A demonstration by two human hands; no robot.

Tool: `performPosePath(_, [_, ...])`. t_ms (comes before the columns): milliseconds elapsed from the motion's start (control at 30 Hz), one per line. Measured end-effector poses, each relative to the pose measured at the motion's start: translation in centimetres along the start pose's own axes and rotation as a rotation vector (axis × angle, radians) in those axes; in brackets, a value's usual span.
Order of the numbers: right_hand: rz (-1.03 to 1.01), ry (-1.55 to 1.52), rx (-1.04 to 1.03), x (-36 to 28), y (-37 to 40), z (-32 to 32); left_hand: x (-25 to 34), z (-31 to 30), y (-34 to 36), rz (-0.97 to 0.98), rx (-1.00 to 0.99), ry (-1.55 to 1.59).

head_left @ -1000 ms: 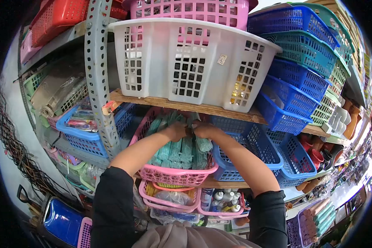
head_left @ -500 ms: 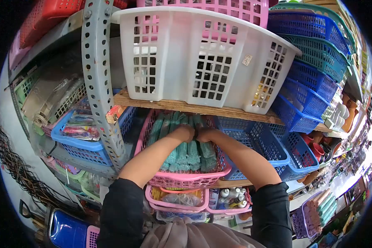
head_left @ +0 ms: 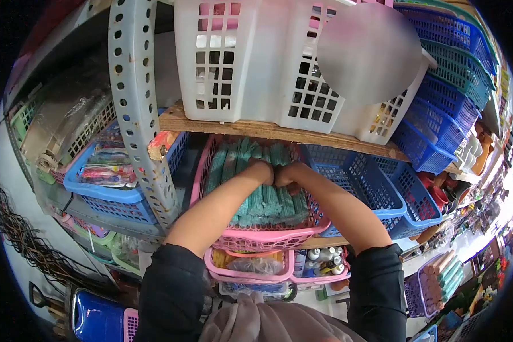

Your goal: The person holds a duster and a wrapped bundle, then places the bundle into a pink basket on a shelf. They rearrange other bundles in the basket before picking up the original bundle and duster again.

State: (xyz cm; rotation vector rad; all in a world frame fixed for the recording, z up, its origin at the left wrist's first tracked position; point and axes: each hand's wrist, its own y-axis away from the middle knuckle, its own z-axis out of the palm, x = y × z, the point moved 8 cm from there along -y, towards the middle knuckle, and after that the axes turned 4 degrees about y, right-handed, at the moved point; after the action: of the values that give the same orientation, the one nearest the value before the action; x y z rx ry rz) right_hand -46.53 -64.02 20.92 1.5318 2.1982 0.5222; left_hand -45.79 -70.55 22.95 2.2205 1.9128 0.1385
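A pink openwork basket (head_left: 251,239) on the shelf holds several long, slim teal bundles (head_left: 256,205), lying side by side in what looks like clear plastic. Both of my hands reach into it and meet over the bundles' upper part. My left hand (head_left: 261,170) is closed, knuckles up, its fingertips hidden among the bundles. Right beside it, my right hand (head_left: 290,174) bends down with curled fingers against the bundles. What either hand grips is hidden from view.
Above my hands runs a wooden shelf edge (head_left: 279,133) bearing a large white basket (head_left: 262,74). A perforated metal post (head_left: 132,85) stands left. Blue baskets (head_left: 353,188) sit right of the pink one. Below are a smaller pink basket (head_left: 251,277) and bottles (head_left: 328,262).
The view has shifted, so the upper white basket appears higher. My hands stay together over the bundles, and more of my right hand's curled fingers shows. A grey blur now covers part of the white basket.
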Motion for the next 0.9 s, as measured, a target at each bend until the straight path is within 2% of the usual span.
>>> performPosePath(67, [0.139,-0.015,-0.027,1.1,-1.3,-0.1,0.1,0.2,0.7,0.005,-0.093,0.001])
performPosePath(200, [0.166,0.034,-0.036,1.4,-2.7,-0.5,-0.2,-0.4,1.8,-0.028,-0.056,0.038])
performPosePath(300, [0.093,0.034,0.011,0.5,-1.5,-1.9,-0.5,-0.8,2.0,-0.049,0.008,0.003])
performPosePath(367, [-0.041,0.385,-0.101,-0.6,-1.3,-2.5,-0.4,0.8,0.5,0.021,-0.098,-0.004])
performPosePath(400, [-0.044,0.393,-0.098,-0.2,-1.7,-2.9,-0.8,1.2,-0.1,0.015,-0.093,0.001])
performPosePath(467, [-0.016,-0.044,0.390,0.8,-2.5,-7.4,-0.6,2.0,-0.7,0.105,-0.131,0.186])
performPosePath(567, [-0.037,0.031,0.380,-0.7,-2.7,-8.4,-0.4,0.7,0.6,0.114,-0.051,0.031])
performPosePath(667, [-0.055,0.122,0.360,-2.0,-2.7,-8.3,-0.4,1.1,0.0,0.095,-0.070,-0.056])
performPosePath(800, [-0.066,0.239,0.328,-5.5,-3.2,-7.4,-0.4,0.7,0.9,0.075,-0.073,-0.039])
performPosePath(900, [-0.068,0.310,0.275,-5.8,-3.4,-6.3,-0.3,0.7,1.3,0.081,-0.107,0.010])
